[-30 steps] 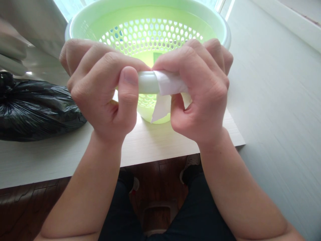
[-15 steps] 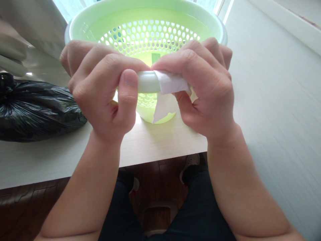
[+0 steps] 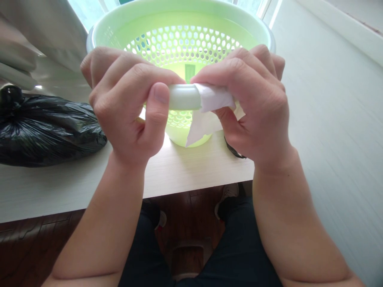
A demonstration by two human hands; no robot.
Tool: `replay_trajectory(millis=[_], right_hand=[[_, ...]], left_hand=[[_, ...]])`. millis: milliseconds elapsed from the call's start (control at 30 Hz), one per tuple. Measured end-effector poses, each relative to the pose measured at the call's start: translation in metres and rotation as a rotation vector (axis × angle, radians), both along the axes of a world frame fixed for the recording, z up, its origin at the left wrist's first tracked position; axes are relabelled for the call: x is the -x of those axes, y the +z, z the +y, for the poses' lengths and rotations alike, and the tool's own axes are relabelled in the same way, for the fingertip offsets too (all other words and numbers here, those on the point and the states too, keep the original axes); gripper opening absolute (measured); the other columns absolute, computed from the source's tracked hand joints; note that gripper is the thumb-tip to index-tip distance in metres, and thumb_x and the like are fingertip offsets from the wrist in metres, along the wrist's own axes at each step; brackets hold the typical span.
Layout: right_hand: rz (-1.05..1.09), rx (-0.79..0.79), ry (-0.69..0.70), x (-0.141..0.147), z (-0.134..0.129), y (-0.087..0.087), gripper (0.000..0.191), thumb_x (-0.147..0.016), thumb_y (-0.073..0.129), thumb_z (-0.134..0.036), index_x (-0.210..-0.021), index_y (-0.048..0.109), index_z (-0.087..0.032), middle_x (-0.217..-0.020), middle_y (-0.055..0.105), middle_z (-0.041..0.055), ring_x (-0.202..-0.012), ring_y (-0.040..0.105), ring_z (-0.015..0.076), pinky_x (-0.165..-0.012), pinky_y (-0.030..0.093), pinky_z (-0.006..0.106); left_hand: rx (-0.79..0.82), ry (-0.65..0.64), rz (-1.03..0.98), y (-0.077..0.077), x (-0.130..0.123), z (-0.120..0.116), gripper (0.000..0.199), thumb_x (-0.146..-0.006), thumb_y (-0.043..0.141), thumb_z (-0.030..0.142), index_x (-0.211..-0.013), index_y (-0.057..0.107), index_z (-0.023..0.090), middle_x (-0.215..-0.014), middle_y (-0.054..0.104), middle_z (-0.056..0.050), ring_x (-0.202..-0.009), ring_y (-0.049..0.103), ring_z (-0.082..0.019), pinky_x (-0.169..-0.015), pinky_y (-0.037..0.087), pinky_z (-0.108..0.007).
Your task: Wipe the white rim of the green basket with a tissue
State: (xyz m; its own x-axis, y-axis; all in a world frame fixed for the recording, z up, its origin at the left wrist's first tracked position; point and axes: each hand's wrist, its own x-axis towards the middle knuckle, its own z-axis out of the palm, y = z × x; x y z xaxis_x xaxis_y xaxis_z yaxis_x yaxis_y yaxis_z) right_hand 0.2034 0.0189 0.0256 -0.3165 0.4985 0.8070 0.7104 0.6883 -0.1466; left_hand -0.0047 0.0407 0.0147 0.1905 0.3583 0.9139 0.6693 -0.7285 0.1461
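A green perforated basket [image 3: 179,44] fills the upper middle, its pale rim [image 3: 184,97] facing me. My left hand [image 3: 128,103] is closed round this near rim, thumb on the outside. On the right, my right hand [image 3: 254,103] pinches a white piece of tissue or cloth [image 3: 214,97] folded over the same rim. A loose corner of the white piece hangs down in front of the basket's wall. The two index fingertips nearly meet on top of the rim. My right thumb is partly hidden below the white piece.
A knotted black plastic bag [image 3: 50,129] lies left on the pale tabletop [image 3: 191,171]. Part of a small dark item [image 3: 235,150] shows under my right hand. A grey curtain hangs upper left. A wide pale surface [image 3: 335,139] extends right. Below are my legs and dark wooden floor.
The basket and both hands appear slightly further right in the view, with the grips unchanged. The small dark item beneath my right hand has come into view.
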Motion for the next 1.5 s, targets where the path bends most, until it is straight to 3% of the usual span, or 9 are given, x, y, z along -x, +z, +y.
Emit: replay_trajectory(millis=[767,933,1200,1500], right_hand=[[-0.052,0.065,-0.072,-0.001,-0.001,0.003,0.032,-0.106,0.038,-0.036,-0.117,0.069,-0.034,-0.110,0.074,0.0026,-0.108,0.063,0.0245,-0.107,0.042,0.045],[-0.011,0.032,-0.031,-0.002,0.002,0.002,0.030,-0.105,0.042,-0.034,-0.114,0.069,-0.038,-0.105,0.074,-0.0005,-0.104,0.064,0.0232,-0.103,0.043,0.043],[0.017,0.012,0.037,-0.004,0.001,0.004,0.023,-0.104,0.049,-0.025,-0.110,0.069,-0.033,-0.104,0.075,-0.0025,-0.101,0.065,0.0199,-0.101,0.044,0.039],[0.025,-0.022,0.056,-0.007,0.005,0.001,0.023,-0.105,0.049,-0.027,-0.110,0.070,-0.032,-0.102,0.075,-0.0013,-0.097,0.065,0.0193,-0.099,0.045,0.040]], left_hand=[[-0.032,-0.031,0.004,-0.001,0.006,0.006,0.037,-0.104,0.042,0.038,-0.097,0.078,0.030,-0.082,0.068,0.000,-0.096,0.068,-0.022,-0.096,0.051,-0.055],[-0.046,-0.033,0.003,-0.002,0.007,0.008,0.037,-0.104,0.042,0.039,-0.097,0.077,0.030,-0.082,0.067,0.000,-0.095,0.068,-0.022,-0.097,0.052,-0.056],[-0.046,-0.037,0.018,-0.003,0.010,0.008,0.037,-0.104,0.041,0.038,-0.100,0.077,0.030,-0.084,0.069,0.000,-0.096,0.069,-0.022,-0.098,0.052,-0.056],[-0.044,-0.040,0.017,-0.004,0.011,0.010,0.036,-0.104,0.042,0.039,-0.100,0.077,0.032,-0.084,0.068,0.000,-0.094,0.068,-0.022,-0.097,0.051,-0.056]])
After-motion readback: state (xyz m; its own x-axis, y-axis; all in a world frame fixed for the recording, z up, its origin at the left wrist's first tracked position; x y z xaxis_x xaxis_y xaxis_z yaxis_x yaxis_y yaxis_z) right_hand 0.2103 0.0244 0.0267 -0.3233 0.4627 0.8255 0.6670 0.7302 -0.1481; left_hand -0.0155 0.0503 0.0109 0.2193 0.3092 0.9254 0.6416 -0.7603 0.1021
